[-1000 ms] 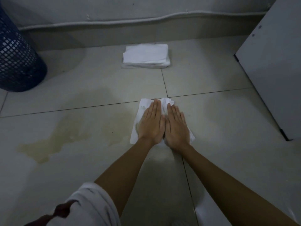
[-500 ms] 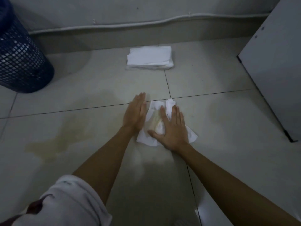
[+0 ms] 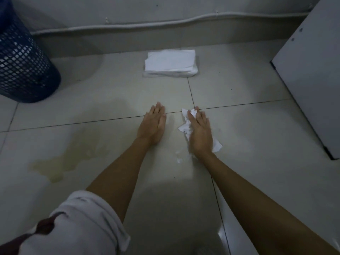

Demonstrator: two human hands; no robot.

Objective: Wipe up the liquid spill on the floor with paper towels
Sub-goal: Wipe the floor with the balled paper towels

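A yellowish spill [image 3: 70, 159] spreads over the pale floor tiles at the left. My right hand [image 3: 200, 133] presses flat on a crumpled white paper towel [image 3: 185, 126], which pokes out beyond its fingers and by the wrist. My left hand [image 3: 153, 124] lies flat on the bare tile beside it, fingers together, holding nothing. A small torn scrap of towel [image 3: 179, 160] lies near my right wrist. A stack of clean paper towels [image 3: 171, 62] sits farther off by the wall.
A dark blue mesh waste basket [image 3: 24, 67] stands at the far left. A white cabinet panel [image 3: 312, 70] rises at the right. A pipe [image 3: 165, 23] runs along the wall base. My knee in white cloth [image 3: 77, 225] fills the lower left.
Both hands were pressed together on the towel. My left hand slid off to the left onto bare tile, while my right hand bunched the towel and dragged it right.
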